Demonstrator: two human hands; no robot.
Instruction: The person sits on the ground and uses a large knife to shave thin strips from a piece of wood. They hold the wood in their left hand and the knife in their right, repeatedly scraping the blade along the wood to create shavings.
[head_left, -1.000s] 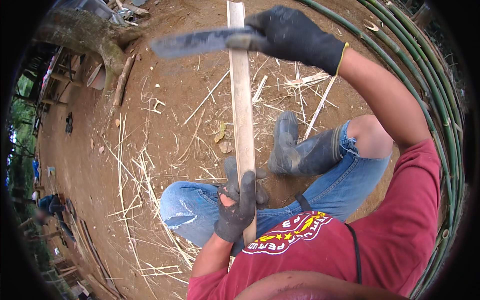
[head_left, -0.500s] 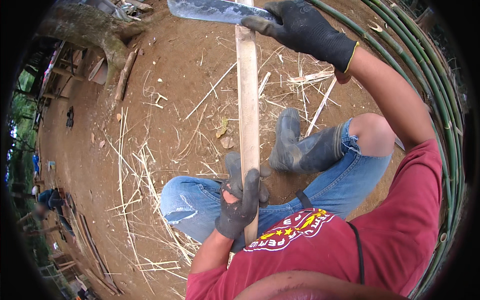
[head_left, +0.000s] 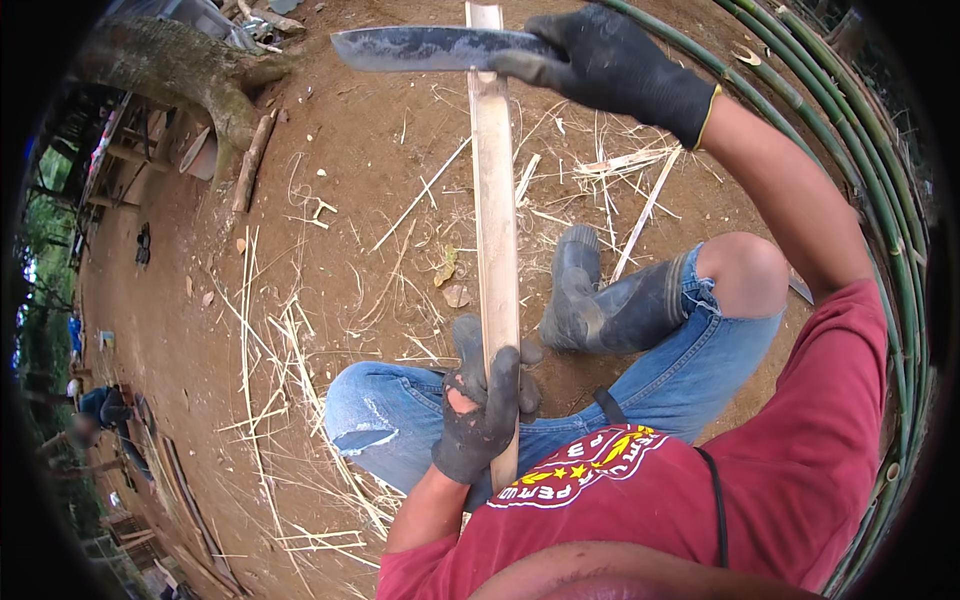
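Two gloved hands share one pale strip: the left hand [head_left: 480, 420] is wrapped round its lower part, thumb on one side and fingers on the other, while the right hand [head_left: 625, 75] is closed on the handle end of a long blade [head_left: 420, 50]. The pale strip [head_left: 493, 200] runs upright through the picture, from the red shirt [head_left: 650, 510] to beyond the blade, which lies crosswise over it near the far end. Whether the edge bites into the surface is hard to tell from above.

What could go wrong, I would judge, is a slip: if the edge skipped off the strip or ran toward the body, the left hand lies straight in line, and the torn hole [head_left: 461, 400] in its glove leaves skin uncovered there. A loose hold below could let the strip twist and throw the blade sideways toward the bare knee [head_left: 745, 268].

Against the frame from one second ago, the blade is now sharp rather than blurred, and sits closer to the strip's far end. The left hand's hold looks the same, and the slivers [head_left: 290, 370] on the ground [head_left: 190, 340] lie as they did.
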